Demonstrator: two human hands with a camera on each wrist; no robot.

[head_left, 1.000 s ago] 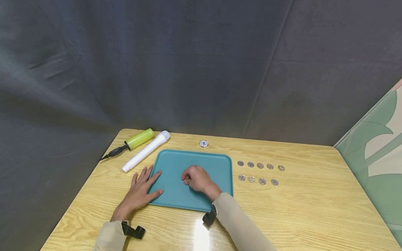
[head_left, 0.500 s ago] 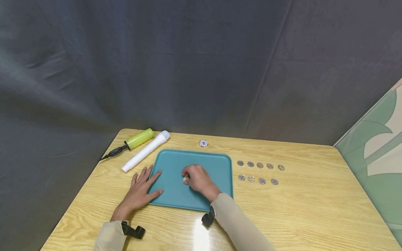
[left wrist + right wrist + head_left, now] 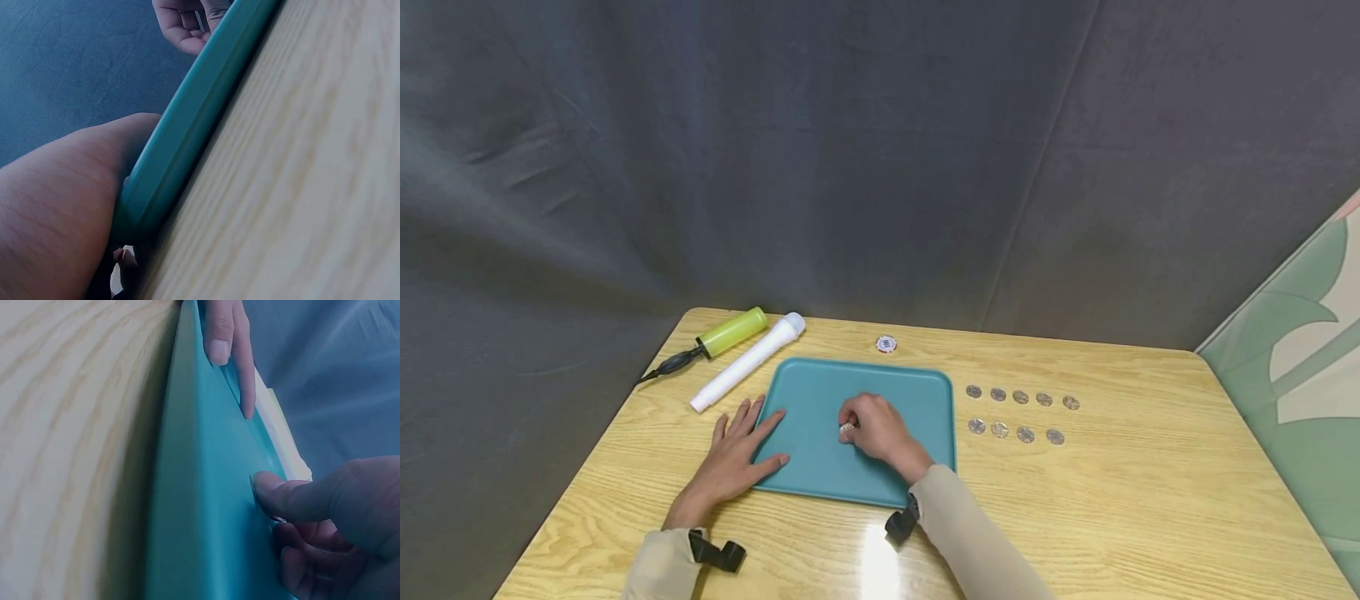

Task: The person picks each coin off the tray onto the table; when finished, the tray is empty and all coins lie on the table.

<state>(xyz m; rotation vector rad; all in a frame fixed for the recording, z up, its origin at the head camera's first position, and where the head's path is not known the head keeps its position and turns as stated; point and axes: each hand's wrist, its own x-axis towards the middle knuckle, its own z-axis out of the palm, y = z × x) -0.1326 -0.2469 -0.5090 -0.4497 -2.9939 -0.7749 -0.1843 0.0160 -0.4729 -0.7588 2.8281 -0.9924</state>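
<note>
A teal tray (image 3: 820, 467) lies at the middle of the wooden table. My right hand (image 3: 850, 427) rests on it with curled fingers and pinches a small silver coin (image 3: 847, 428); in the right wrist view the coin (image 3: 275, 516) shows only as a thin edge between thumb and fingers, just above the tray (image 3: 206, 500). My left hand (image 3: 751, 439) lies flat and open, its fingers over the tray's left edge and its palm on the table. The left wrist view shows that palm (image 3: 56, 212) against the tray's rim (image 3: 194, 119).
Several silver coins (image 3: 1020, 397) lie in two rows on the table right of the tray. A white poker chip (image 3: 886, 343) sits behind the tray. A green hand pump (image 3: 730, 331) and a white tube (image 3: 747, 362) lie at the back left. A dark curtain hangs behind.
A silver coin now shows at my right fingertips, where none was visible a second ago. The right hand has shifted slightly. The left hand has stayed put.
</note>
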